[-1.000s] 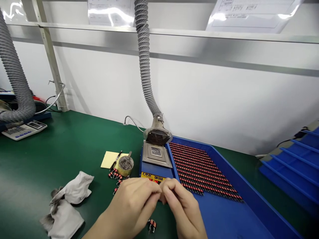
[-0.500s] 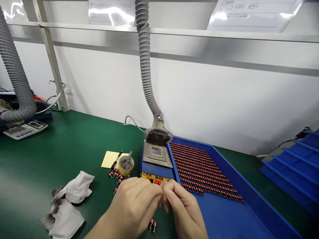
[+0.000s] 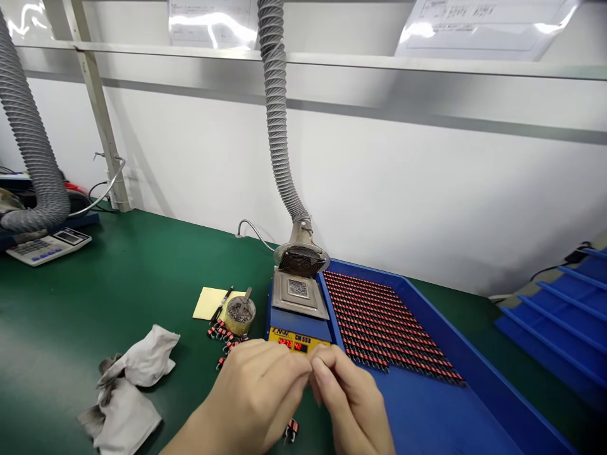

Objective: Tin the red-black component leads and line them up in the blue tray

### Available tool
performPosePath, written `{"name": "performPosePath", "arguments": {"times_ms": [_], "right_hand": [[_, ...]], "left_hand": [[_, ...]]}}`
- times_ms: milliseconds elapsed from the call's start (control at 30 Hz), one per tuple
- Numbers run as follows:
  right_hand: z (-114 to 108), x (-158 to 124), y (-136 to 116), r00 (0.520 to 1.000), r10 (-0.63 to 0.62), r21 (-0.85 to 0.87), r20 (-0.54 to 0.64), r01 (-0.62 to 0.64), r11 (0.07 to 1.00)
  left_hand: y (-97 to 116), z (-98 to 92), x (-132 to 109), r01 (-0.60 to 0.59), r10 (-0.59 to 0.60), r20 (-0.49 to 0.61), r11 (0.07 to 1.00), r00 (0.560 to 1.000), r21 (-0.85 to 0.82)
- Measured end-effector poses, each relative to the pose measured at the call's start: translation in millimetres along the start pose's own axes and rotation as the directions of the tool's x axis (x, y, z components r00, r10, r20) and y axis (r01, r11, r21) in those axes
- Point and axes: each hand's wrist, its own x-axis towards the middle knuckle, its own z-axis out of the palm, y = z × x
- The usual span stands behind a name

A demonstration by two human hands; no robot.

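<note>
My left hand and my right hand meet fingertip to fingertip in front of the solder pot. Both are closed in a pinch; whatever lies between the fingertips is hidden. Below them, on the green table, lies a small red-and-black part with wire leads, partly covered by my left hand. More such red-and-black parts lie in a loose pile beyond my left hand. Right of my right hand, a blue tray holds many rows of similar parts.
A tub of grey dross with a scraper stands beside a pen and yellow notes. White gloves lie at left. An extraction hose hangs over the pot. Blue racks stand at far right.
Both hands stay together in the same place, with only slight finger movement. My right hand has turned a little, and more of the pot's red display shows.
</note>
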Motion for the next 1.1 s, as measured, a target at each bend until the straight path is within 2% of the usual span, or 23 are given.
{"name": "performPosePath", "arguments": {"times_ms": [67,133,200,300,400,467,500,567,600,667,700,733,767,833,867,933,967,1000,1033,1100], "right_hand": [[0,0,1,0.99,0.133,0.258,0.037,-0.138,0.956],[-2,1,2,0.995,0.097,0.344,-0.025,-0.082,0.935],[-5,2,2,0.991,-0.035,0.212,-0.127,0.061,0.975],[-8,5,-1,0.969,-0.218,-0.006,-0.116,0.219,0.976],[-6,6,-2,0.942,-0.329,-0.084,-0.065,0.323,0.943],[-4,5,-1,0.926,-0.373,-0.139,-0.052,0.363,0.921],[-3,4,-1,0.933,-0.356,-0.15,-0.049,0.345,0.926],[-1,2,-1,0.981,-0.19,-0.076,-0.029,0.187,0.979],[0,2,0,0.998,-0.07,0.032,0.012,0.069,0.997],[0,2,1,0.988,0.095,0.305,0.119,-0.127,0.944],[-1,2,1,0.986,0.104,0.411,0.132,-0.15,0.899],[-1,3,1,0.991,0.082,0.464,0.105,-0.121,0.878],[-2,4,1,0.998,0.047,0.45,0.047,-0.064,0.891],[-4,4,0,0.997,-0.051,0.256,-0.058,0.064,0.965],[-5,4,-1,0.989,-0.128,0.134,-0.074,0.137,0.981],[-4,2,-2,0.965,-0.254,-0.043,-0.061,0.252,0.967],[-3,1,-2,0.961,-0.273,-0.078,-0.052,0.269,0.96],[-2,0,-1,0.97,-0.239,-0.074,-0.048,0.235,0.969],[-1,0,-1,0.988,-0.151,-0.024,-0.043,0.15,0.988],[1,0,1,0.996,0.081,0.195,0.025,-0.084,0.977]], "left_hand": [[0,1.3,-1,-0.02,0.021,-0.024,0.999,0.999,0.026],[1,-0.8,-1,0.043,-0.044,-0.035,0.999,0.998,-0.023],[4,-5.3,1,0.143,-0.145,-0.012,0.985,0.989,-0.101],[7,-11.2,3,0.263,-0.257,0.053,0.949,0.965,-0.173],[6,-11.1,3,0.271,-0.261,0.074,0.943,0.963,-0.196],[5,-7.3,2,0.205,-0.2,0.044,0.964,0.979,-0.168],[4,-4.9,1,0.161,-0.16,0.022,0.978,0.987,-0.133],[3,-0.6,-1,0.076,-0.078,-0.017,0.995,0.997,-0.062],[3,0.6,-1,0.05,-0.051,-0.032,0.998,0.998,-0.044],[3,0.3,-1,0.059,-0.061,-0.033,0.996,0.998,-0.065],[4,-1.2,0,0.09,-0.093,-0.027,0.991,0.995,-0.098],[5,-3.2,1,0.133,-0.136,-0.017,0.982,0.991,-0.131],[6,-5.4,2,0.181,-0.183,0.0,0.971,0.983,-0.158],[6,-8.8,3,0.252,-0.25,0.033,0.947,0.968,-0.2],[6,-9.5,4,0.264,-0.261,0.043,0.941,0.964,-0.212],[5,-8.1,3,0.233,-0.232,0.025,0.953,0.972,-0.192],[4,-6.3,2,0.191,-0.192,0.006,0.97,0.981,-0.153],[4,-4.2,2,0.141,-0.143,-0.015,0.985,0.99,-0.099],[3,-2.1,1,0.088,-0.09,-0.029,0.995,0.996,-0.044],[3,1.1,0,0.016,-0.015,-0.046,1.0,0.999,0.012]]}}
